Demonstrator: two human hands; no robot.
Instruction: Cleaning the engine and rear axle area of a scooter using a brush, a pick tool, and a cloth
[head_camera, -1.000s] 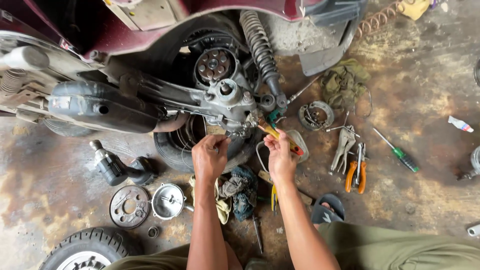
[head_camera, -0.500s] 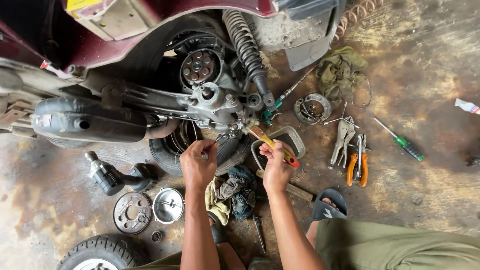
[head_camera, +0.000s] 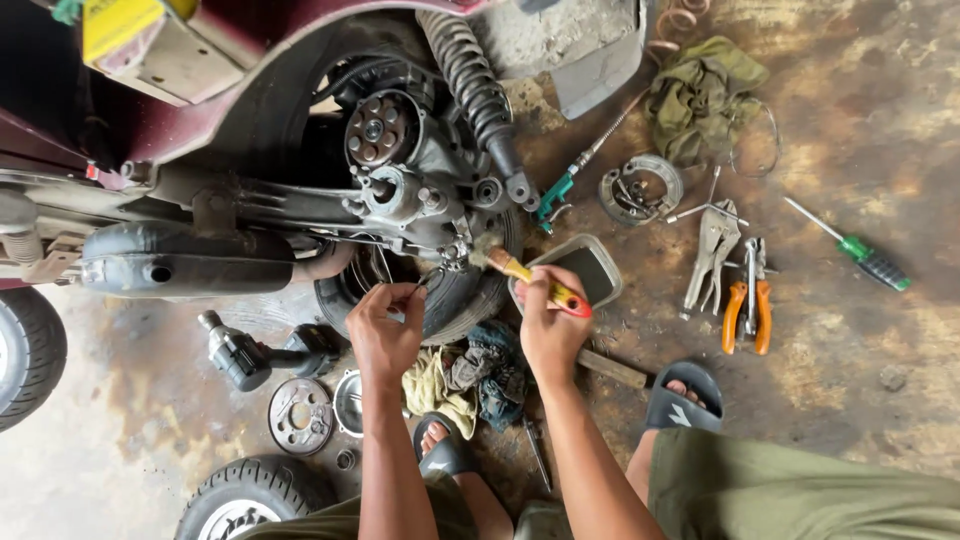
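Fingers (head_camera: 392, 300) of the left hand (head_camera: 383, 338) are pinched together on a thin dark wire or cable end (head_camera: 428, 281) that runs up toward the scooter's engine casing (head_camera: 415, 200). Left of those fingers a dark impact wrench (head_camera: 262, 352) lies on the stained floor (head_camera: 880, 420), with a round brake plate (head_camera: 300, 415) below it and a loose wheel (head_camera: 245, 497) lower still. Just below the left wrist sit crumpled rags (head_camera: 470, 378).

To the right, the right hand (head_camera: 550, 335) has its fingers (head_camera: 540, 295) wrapped around a brush with a yellow and red handle (head_camera: 545, 288); its bristles touch the underside of the casing, above a tyre (head_camera: 450, 300). Just right of that hand is a shallow metal tray (head_camera: 585, 268). Farther right lie brake shoes (head_camera: 640, 190), locking pliers (head_camera: 712, 250), orange-handled pliers (head_camera: 748, 312) and, well apart, a green-handled screwdriver (head_camera: 860, 255). An olive cloth (head_camera: 700, 95) is bunched above them.
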